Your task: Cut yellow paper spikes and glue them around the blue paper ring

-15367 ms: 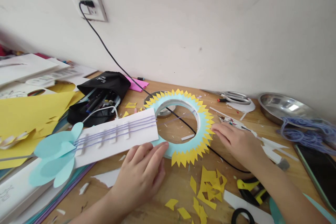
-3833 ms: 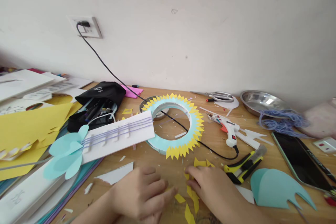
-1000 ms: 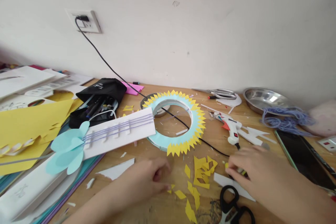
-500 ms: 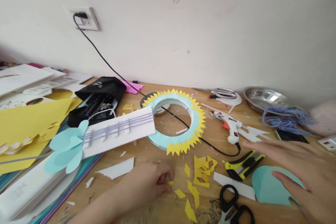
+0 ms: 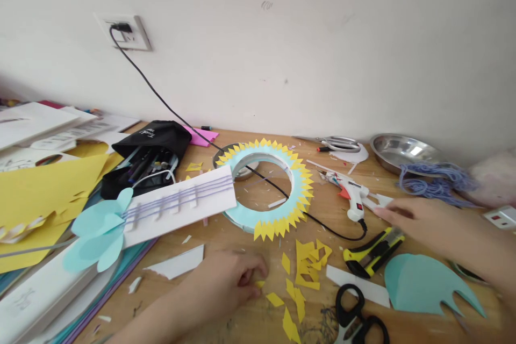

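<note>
My left hand [image 5: 234, 282] is closed low in the middle, its thumb and fingers pinching a small yellow paper piece [image 5: 260, 283]. Around it lie cut yellow paper diamonds [image 5: 274, 299] and a yellow scrap with cut-outs [image 5: 308, 263]. Beyond stands a light blue ring [image 5: 246, 217] edged with yellow points; its lower left edge has none. A white strip with purple strings [image 5: 177, 207] reaches the ring. My right hand [image 5: 407, 220] stretches out, fingers apart and holding nothing I can see, beside a white glue gun [image 5: 355, 199] and over white scraps [image 5: 381, 200].
Black-handled scissors [image 5: 350, 306], a yellow utility knife [image 5: 373, 251] and a teal paper cut-out [image 5: 423, 285] lie at front right. A metal bowl [image 5: 395, 153] with blue yarn [image 5: 435, 183] stands behind. A black cord [image 5: 161, 98] runs from the wall socket across the table.
My right hand has moved forward and left, from above the teal cut-out to beside the glue gun. My left hand stays put with the yellow paper piece.
</note>
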`<state>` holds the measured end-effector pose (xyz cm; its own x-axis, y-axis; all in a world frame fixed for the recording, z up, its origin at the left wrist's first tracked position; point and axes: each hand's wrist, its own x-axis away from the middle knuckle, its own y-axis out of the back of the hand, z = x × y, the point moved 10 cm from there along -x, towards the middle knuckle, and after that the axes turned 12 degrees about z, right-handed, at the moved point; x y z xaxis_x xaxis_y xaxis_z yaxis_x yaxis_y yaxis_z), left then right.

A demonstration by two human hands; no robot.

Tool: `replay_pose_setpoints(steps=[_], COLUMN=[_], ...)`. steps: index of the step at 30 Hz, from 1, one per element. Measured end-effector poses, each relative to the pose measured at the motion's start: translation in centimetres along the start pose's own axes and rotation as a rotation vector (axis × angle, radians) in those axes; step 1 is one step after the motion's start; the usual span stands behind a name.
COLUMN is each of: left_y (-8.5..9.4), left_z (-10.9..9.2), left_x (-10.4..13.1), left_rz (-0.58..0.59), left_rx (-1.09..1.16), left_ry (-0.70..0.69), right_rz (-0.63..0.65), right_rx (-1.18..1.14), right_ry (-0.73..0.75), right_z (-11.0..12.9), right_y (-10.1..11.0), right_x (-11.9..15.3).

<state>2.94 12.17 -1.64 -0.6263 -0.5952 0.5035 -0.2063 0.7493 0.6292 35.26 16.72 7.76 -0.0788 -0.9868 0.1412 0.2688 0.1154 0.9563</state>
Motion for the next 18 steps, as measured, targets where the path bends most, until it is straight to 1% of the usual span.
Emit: replay_pose_setpoints(steps=[3, 6, 8, 10, 13, 14, 16, 18], left_y=[0.0, -0.2, -0.1, -0.1, 0.1, 0.1, 0.2, 0.3], left_z=[0.0, -0.1, 0.0, 0.0, 0.0, 0.0, -0.1, -0.2], left_x=[0.0, -0.1, -0.1, -0.1, 0.0, 0.0, 0.0, -0.1], left_rz=[0.010, 0.027, 0.024, 0.015, 0.003, 0.000, -0.007, -0.019], left_rx=[0.007, 0.015, 0.013, 0.010, 0.004, 0.002, -0.006, -0.019], left_ry=[-0.010, -0.020, -0.019, -0.015, -0.010, -0.012, -0.020, -0.031], right_rz=[0.235, 0.326, 0.351, 0.326, 0.246, 0.193, 0.041, -0.107], right_rx=[-0.004, -0.138, -0.239, -0.314, -0.476, -0.544, -0.688, -0.816], right_ry=[-0.161, -0.236, -0.250, -0.232, -0.184, -0.163, -0.107, -0.029], right_z=[-0.4, -0.7, -0.9, -1.0, -0.6, -0.3, 0.4, 1.4], right_y=[-4.2, -6.8, -7.8, -7.8, -7.0, -6.5, -4.8, -3.1], right_x=[-2.8, -4.2, -4.6, -4.8, -5.0, -5.0, -4.7, -3.8])
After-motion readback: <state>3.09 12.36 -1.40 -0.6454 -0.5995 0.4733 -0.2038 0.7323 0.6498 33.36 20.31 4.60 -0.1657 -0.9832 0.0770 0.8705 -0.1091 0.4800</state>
